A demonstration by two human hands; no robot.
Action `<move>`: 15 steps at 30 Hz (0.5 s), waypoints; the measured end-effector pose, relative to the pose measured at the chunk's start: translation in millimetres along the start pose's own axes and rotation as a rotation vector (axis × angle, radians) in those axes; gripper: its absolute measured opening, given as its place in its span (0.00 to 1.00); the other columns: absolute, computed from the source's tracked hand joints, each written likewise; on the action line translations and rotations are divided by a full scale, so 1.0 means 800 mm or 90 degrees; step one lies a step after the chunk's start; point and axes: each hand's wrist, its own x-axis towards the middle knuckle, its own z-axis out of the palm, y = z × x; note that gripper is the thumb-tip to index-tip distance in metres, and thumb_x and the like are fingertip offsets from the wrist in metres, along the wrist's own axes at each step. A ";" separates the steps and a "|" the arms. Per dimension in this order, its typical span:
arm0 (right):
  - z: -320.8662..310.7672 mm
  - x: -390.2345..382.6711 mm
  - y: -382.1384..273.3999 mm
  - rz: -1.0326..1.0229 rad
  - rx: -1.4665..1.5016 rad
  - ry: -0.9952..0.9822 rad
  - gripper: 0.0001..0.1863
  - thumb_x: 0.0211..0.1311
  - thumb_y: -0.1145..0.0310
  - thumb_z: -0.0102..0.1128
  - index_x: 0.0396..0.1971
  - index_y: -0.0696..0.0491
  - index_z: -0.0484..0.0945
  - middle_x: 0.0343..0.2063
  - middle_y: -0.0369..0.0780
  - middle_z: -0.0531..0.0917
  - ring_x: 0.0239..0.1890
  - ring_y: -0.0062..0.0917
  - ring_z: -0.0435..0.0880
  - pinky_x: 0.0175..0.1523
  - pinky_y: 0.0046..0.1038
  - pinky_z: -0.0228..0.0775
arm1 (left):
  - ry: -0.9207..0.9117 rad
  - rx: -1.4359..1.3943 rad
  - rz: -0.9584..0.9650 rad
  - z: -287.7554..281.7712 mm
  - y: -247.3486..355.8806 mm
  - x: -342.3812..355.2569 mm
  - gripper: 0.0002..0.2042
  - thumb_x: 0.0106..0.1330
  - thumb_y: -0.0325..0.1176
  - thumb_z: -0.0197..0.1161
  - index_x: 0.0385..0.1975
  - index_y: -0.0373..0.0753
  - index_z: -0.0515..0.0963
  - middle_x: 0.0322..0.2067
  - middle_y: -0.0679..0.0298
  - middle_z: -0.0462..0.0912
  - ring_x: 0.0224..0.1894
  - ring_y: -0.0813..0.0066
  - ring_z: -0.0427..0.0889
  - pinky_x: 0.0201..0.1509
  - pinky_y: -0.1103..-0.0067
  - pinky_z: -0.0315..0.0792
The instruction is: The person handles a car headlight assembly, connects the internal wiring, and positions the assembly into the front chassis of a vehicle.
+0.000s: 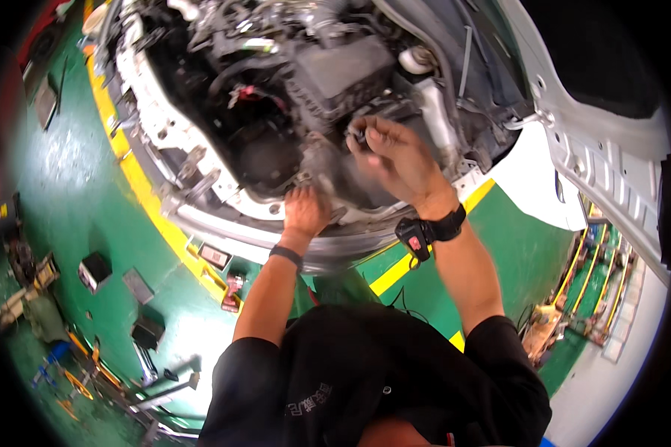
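My left hand (306, 211) is closed at the front crossmember (250, 204) of a car's engine bay. Its fingers curl over a bracket-like spot there, and their tips are hidden, so what they grip does not show. Farther right, my right hand (399, 158) is raised above the bay with bent fingers. Between its thumb and fingertips is a small dark piece (361, 135), too blurred to name. Beyond that hand lies a black box-shaped engine part (344, 65). Left of it, red wiring (247, 93) shows in a deep dark gap.
An open white door-like panel (574, 141) hangs at the right. A cordless drill (232, 290) and a dark box (147, 332) sit on the green floor to the left. A wire rack (604, 276) with long parts stands at the lower right.
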 end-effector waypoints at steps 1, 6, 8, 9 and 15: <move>0.011 -0.002 0.020 0.016 -0.014 0.040 0.13 0.72 0.68 0.57 0.49 0.59 0.77 0.37 0.38 0.81 0.29 0.12 0.72 0.28 0.11 0.62 | 0.065 -0.013 0.016 -0.001 -0.001 0.002 0.17 0.62 0.43 0.57 0.39 0.34 0.77 0.38 0.52 0.79 0.48 0.53 0.77 0.55 0.62 0.70; 0.068 0.018 0.124 0.103 -0.281 0.127 0.14 0.67 0.66 0.63 0.46 0.60 0.79 0.32 0.35 0.82 0.27 0.10 0.72 0.30 0.12 0.63 | 0.154 -0.203 -0.021 -0.074 -0.030 -0.052 0.20 0.59 0.34 0.64 0.48 0.29 0.72 0.45 0.46 0.77 0.51 0.45 0.74 0.59 0.60 0.69; 0.080 0.043 0.186 0.008 -0.489 0.123 0.13 0.62 0.68 0.68 0.42 0.61 0.82 0.33 0.36 0.86 0.33 0.18 0.81 0.39 0.20 0.73 | 0.254 -0.233 -0.099 -0.101 -0.073 -0.090 0.20 0.57 0.30 0.66 0.48 0.31 0.71 0.45 0.47 0.76 0.50 0.45 0.75 0.57 0.60 0.71; 0.089 0.058 0.212 0.008 -0.559 0.131 0.13 0.62 0.68 0.68 0.42 0.61 0.81 0.34 0.39 0.86 0.34 0.21 0.83 0.41 0.22 0.74 | 0.284 -0.227 -0.138 -0.110 -0.105 -0.114 0.21 0.57 0.29 0.67 0.50 0.32 0.71 0.45 0.47 0.77 0.50 0.46 0.75 0.57 0.60 0.71; 0.105 0.156 0.288 -0.180 -0.812 0.141 0.11 0.59 0.71 0.67 0.39 0.60 0.79 0.33 0.49 0.85 0.36 0.39 0.85 0.43 0.34 0.75 | 0.216 -0.186 -0.493 -0.098 -0.259 -0.201 0.25 0.62 0.42 0.68 0.49 0.28 0.72 0.47 0.44 0.77 0.52 0.45 0.75 0.59 0.62 0.69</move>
